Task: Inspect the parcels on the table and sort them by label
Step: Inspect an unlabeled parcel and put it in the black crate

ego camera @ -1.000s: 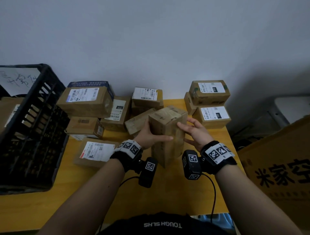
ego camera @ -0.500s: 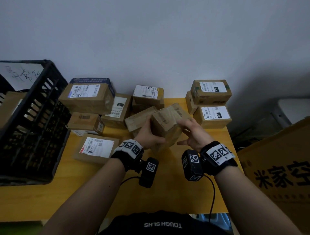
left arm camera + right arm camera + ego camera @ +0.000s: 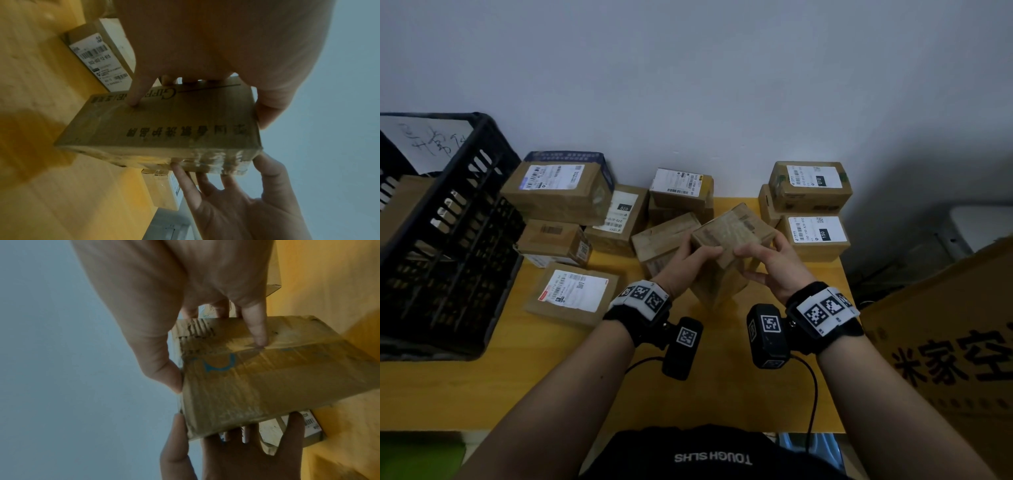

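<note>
Both hands hold a plain brown parcel (image 3: 729, 236) tilted over the middle of the yellow table (image 3: 551, 377). My left hand (image 3: 690, 255) grips its left side, thumb on the upturned face. My right hand (image 3: 760, 255) grips the right side the same way. The left wrist view shows the parcel (image 3: 164, 129) with printed black characters, and no shipping label on the faces in view. Taped cardboard with a blue mark is what the right wrist view shows of the parcel (image 3: 257, 378). Labelled parcels lie around: a flat one (image 3: 573, 291) front left, and stacked ones marked 010 (image 3: 811, 185) and 150 (image 3: 816, 234) at back right.
A black slatted crate (image 3: 448, 240) stands on the table's left end, with a handwritten sheet behind it. More boxes (image 3: 558, 192) crowd the back left against the white wall. A large printed carton (image 3: 945, 359) stands off the table's right edge.
The parcel stood upright a second ago. It has tipped over between my hands, so a broad face now turns up towards me. Both hands shifted their hold.
</note>
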